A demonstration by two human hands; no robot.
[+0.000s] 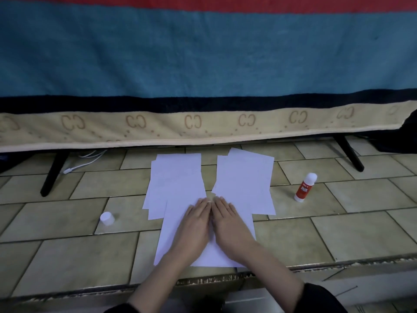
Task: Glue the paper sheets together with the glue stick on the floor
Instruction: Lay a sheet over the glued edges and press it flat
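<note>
Both palms flat, fingers spread: left hand point(195, 224) and right hand point(230, 224) press side by side on the near white paper sheet point(176, 236). The red-and-white glue stick point(305, 187) stands upright, ungripped, well right of them.

I am seeing the tiled floor point(293, 236) carrying paper sheets point(178, 177), a standing glue stick point(305, 187) and its cap point(107, 218).
</note>
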